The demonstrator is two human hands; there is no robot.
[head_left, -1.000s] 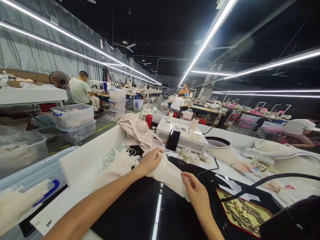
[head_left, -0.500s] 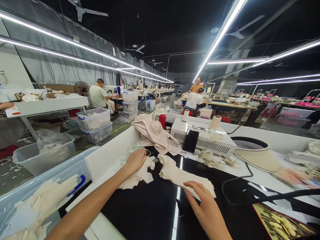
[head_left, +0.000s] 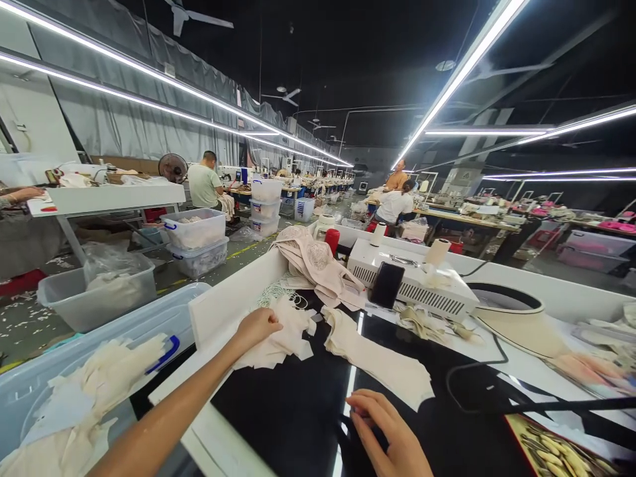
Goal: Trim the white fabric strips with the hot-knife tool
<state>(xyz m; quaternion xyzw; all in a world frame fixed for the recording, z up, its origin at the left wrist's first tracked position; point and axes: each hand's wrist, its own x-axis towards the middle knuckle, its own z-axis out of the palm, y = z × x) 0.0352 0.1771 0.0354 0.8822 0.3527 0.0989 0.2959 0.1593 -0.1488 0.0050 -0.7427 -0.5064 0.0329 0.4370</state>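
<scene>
My left hand [head_left: 258, 328] is over a loose pile of cream fabric pieces [head_left: 285, 334], its fingers curled together. Whatever they pinch, if anything, is hidden. Behind the pile lies a tangle of pale green cord [head_left: 278, 295]. My right hand [head_left: 390, 430] hovers low over the black tabletop [head_left: 278, 411], fingers bent and apart from the thumb, with nothing seen between them. Beyond it, to the upper right, a long stack of cream cut fabric [head_left: 382, 358] lies across the table.
Beige bra pieces [head_left: 318, 262] are heaped at the back. A phone [head_left: 387, 283] leans against a white machine box [head_left: 412, 275]. To the right are a sun visor [head_left: 517, 318], a black cable [head_left: 450, 381] and a box of dried pods [head_left: 556, 454]. A blue-handled bin [head_left: 193, 295] stands left.
My left hand has shifted left and down over the fabric pile; the small cord loop at its fingers no longer shows there. My right hand has drawn back off the fabric stack.
</scene>
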